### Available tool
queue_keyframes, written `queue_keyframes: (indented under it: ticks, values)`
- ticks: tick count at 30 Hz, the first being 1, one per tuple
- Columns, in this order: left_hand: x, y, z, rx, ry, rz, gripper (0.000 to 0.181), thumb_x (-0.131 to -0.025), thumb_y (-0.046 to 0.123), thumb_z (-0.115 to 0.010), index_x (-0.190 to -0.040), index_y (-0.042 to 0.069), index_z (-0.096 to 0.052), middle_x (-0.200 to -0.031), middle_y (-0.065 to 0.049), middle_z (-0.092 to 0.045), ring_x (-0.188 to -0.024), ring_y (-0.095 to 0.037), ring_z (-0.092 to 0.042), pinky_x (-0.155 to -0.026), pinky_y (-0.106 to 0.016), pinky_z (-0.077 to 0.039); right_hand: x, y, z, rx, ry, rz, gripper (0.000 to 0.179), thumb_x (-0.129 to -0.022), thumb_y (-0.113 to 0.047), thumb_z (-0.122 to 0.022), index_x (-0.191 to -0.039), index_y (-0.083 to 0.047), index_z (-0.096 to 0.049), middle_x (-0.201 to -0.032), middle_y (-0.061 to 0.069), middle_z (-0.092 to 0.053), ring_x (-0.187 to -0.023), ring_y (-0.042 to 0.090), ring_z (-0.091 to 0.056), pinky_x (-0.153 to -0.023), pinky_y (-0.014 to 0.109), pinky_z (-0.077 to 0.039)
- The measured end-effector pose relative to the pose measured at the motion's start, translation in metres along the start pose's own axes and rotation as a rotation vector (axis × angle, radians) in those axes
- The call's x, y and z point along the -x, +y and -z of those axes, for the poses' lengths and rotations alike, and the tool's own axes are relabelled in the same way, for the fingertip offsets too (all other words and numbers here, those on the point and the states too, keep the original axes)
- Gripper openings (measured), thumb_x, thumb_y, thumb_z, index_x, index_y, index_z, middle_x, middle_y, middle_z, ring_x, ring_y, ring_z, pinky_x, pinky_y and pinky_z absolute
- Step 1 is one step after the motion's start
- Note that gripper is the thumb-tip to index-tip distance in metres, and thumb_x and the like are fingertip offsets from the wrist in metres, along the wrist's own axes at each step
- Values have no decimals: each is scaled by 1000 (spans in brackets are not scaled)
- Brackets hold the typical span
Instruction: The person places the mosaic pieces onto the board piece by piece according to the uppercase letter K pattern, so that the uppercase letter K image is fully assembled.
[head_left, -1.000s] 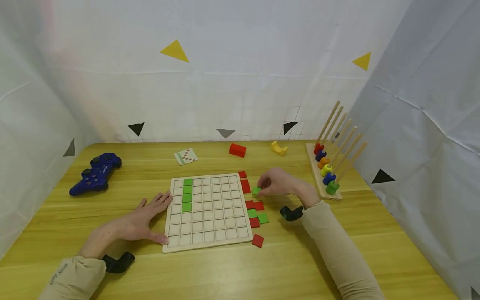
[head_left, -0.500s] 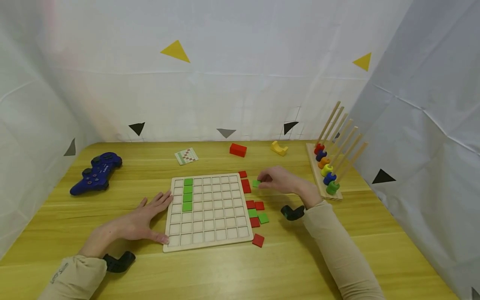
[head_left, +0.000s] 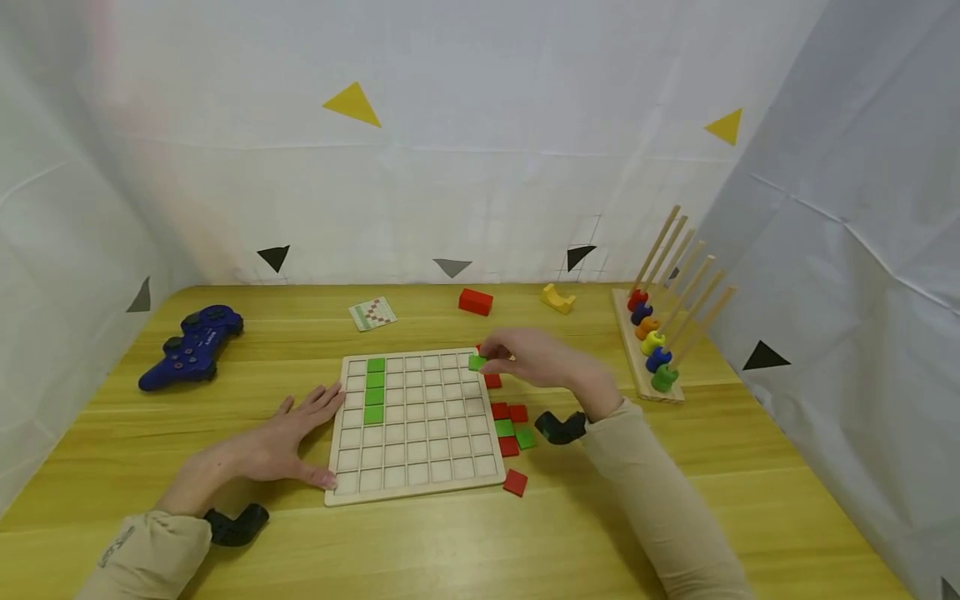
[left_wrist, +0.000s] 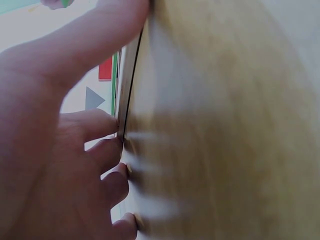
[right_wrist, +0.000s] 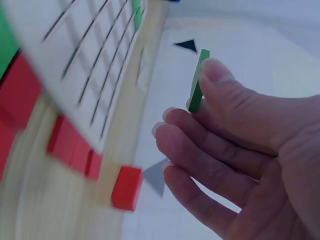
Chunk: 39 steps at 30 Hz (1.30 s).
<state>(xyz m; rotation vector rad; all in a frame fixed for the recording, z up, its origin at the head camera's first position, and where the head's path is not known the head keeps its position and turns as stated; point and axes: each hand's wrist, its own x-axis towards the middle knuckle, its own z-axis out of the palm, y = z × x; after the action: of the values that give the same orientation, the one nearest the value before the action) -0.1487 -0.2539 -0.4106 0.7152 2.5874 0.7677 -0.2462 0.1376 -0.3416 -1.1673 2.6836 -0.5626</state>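
A pale wooden grid board (head_left: 420, 442) lies flat on the table. Several green square tiles (head_left: 374, 396) fill part of its second column from the left. My left hand (head_left: 281, 440) rests spread along the board's left edge, thumb at the near corner and fingertips at the side. Between thumb and finger, my right hand (head_left: 536, 358) pinches one green tile (right_wrist: 199, 82), held above the board's far right corner. Loose red tiles (head_left: 515, 482) and green tiles (head_left: 525, 438) lie along the board's right side; the hand partly hides the farthest red ones.
Behind the board are a patterned card (head_left: 372, 313), a red block (head_left: 476, 302) and a yellow arched block (head_left: 558, 298). A blue game controller (head_left: 193, 346) lies at the left. On the right stands a wooden peg rack (head_left: 648, 367) with coloured beads and tall rods.
My right hand has lifted the green tile from beside the board and carried it left, over the board's far right corner. The left hand has stayed in place.
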Motion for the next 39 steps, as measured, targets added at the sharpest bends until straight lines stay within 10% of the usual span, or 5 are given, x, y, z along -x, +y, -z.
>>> queue_keyframes:
  ticks: [22, 39]
  values:
    - [0, 1, 0, 1, 1, -1, 118, -77, 55, -80, -159, -1, -16, -166, -24, -2, -150, -50, 3, -112, -74, 7, -55, -89, -23, -16, -109, 71, 22, -95, -26, -70, -108, -9, -68, -100, -2, -65, -89, 12, -59, -82, 24, -50]
    - [0, 1, 1, 17, -6, -4, 119, -77, 54, -80, -159, -2, -15, -166, -24, -1, -150, -50, 5, -113, -73, 8, -84, -92, -69, 59, -218, 137, 25, -95, -30, -70, -109, -10, -70, -98, -5, -66, -86, 5, -59, -79, 15, -49]
